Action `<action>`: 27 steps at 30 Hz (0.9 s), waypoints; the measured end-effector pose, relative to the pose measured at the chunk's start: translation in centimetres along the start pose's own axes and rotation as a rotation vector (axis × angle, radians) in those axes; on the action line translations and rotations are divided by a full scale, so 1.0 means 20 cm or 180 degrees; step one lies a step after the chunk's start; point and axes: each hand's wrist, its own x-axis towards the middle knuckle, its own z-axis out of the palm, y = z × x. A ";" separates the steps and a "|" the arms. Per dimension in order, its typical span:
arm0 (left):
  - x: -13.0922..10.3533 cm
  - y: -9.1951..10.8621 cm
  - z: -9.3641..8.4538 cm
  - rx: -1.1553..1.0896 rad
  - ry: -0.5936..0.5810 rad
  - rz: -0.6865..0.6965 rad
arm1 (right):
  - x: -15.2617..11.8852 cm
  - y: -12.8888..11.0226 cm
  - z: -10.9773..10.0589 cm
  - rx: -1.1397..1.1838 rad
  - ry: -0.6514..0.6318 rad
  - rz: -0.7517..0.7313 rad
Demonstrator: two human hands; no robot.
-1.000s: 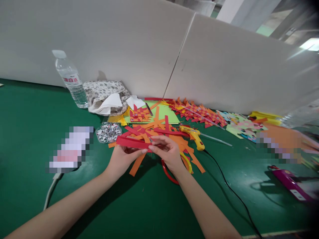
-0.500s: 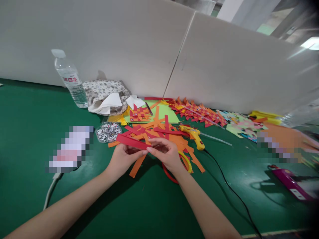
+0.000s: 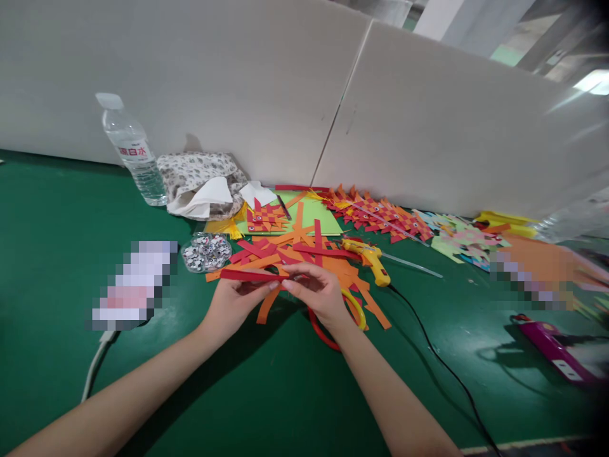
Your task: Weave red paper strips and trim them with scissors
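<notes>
A red paper strip (image 3: 250, 275) is held between my two hands above the table, seen nearly edge-on. My left hand (image 3: 234, 306) grips it from below, the thumb pointing toward its right end. At that right end my right hand (image 3: 318, 293) pinches the strip between thumb and fingers. Orange paper strips (image 3: 347, 274) and red ones lie in a loose pile just beyond and beneath the hands. Under my right wrist sit scissors with red and yellow handles (image 3: 358, 309), their blades hidden.
A yellow glue gun (image 3: 375, 259) with a black cord lies right of the pile. Googly eyes (image 3: 206, 252) sit to the left, near a phone (image 3: 136, 279) and a water bottle (image 3: 136, 152). Woven paper fish (image 3: 380, 216) line the wall. A purple power strip (image 3: 554, 349) is far right.
The red strip has tilted from showing its broad face to nearly edge-on, its left part a little lower. Both hands keep their hold in about the same place.
</notes>
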 end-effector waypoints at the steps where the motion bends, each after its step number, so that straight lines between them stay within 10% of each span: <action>1: 0.00 0.00 0.00 -0.0005 0.0032 0.0000 | 0.00 -0.01 0.00 0.0083 0.0003 0.0041; 27: -0.01 0.02 0.01 0.0078 0.0102 -0.0020 | 0.03 0.01 0.01 0.0105 0.0078 -0.0043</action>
